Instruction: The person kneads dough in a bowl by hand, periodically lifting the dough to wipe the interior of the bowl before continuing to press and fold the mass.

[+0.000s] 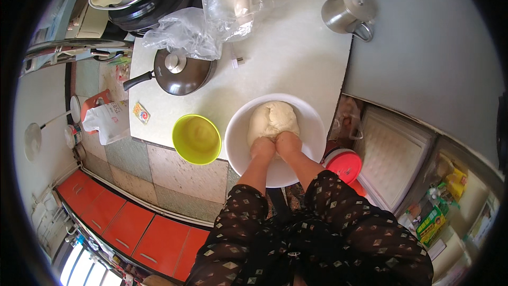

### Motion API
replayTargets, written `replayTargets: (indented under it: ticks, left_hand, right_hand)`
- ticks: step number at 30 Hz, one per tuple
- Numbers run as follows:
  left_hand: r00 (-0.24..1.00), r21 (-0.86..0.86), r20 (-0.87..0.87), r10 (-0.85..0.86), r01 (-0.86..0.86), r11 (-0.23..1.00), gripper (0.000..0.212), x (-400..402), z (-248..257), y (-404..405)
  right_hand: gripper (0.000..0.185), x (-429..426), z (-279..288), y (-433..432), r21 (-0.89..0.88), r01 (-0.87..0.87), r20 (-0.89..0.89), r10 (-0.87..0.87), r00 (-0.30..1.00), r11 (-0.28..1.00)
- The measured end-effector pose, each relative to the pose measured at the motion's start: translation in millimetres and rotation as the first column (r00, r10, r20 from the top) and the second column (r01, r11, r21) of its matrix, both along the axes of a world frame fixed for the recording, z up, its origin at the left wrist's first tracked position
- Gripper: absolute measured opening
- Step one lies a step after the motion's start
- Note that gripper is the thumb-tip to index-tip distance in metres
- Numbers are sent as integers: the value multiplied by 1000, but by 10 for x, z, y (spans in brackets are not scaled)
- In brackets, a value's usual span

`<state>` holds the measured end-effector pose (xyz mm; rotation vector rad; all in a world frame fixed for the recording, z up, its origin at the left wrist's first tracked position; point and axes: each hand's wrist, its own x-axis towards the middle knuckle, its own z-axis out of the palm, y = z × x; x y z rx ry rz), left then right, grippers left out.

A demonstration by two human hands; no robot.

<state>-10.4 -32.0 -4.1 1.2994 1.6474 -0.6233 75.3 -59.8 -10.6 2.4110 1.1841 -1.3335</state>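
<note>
A large pale lump of dough [274, 117] lies in a wide white basin [236, 127] at the table's near edge. Both my hands press against the dough's near side, close beside each other. My left hand [263, 147] is on the left and my right hand [288, 143] on the right; the fingers of both are hidden, curled into or behind the dough, so whether they grip it does not show. A yellow-green bowl [196, 140] stands left of the basin, and a small printed packet [141, 113] lies further left.
On the white table [293, 59] are a lidded dark pan [184, 73], a white plug [236, 62], clear plastic bags [184, 31] and a metal kettle [345, 10]. A red-lidded bucket [345, 166] stands below the table, right of the basin. Red cabinets [127, 226] line the lower left.
</note>
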Motion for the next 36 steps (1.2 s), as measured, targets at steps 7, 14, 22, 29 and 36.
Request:
replayTargets:
  ticks: [7,14,22,29,36]
  left_hand:
    - [965,-91,67,-252,258,962,25,26,-22,136]
    - [939,54,110,-327,323,945,21,10,-75,-50]
    - [912,317,8,-410,386,866,21,-95,325,337]
    - [932,103,-21,-363,363,926,24,131,259,543]
    - [899,-14,-86,-431,431,902,28,151,-76,521]
  right_hand:
    - [17,160,-139,47,-7,-302,-102,300,948,953]
    - [15,241,40,164,-71,-206,-93,199,976,976]
    - [20,-206,360,-292,148,202,-191,-172,966,968]
    - [28,-362,159,-176,5,248,-104,-246,964,969]
    - [34,-344,-49,-100,-93,169,-166,-183,969,981]
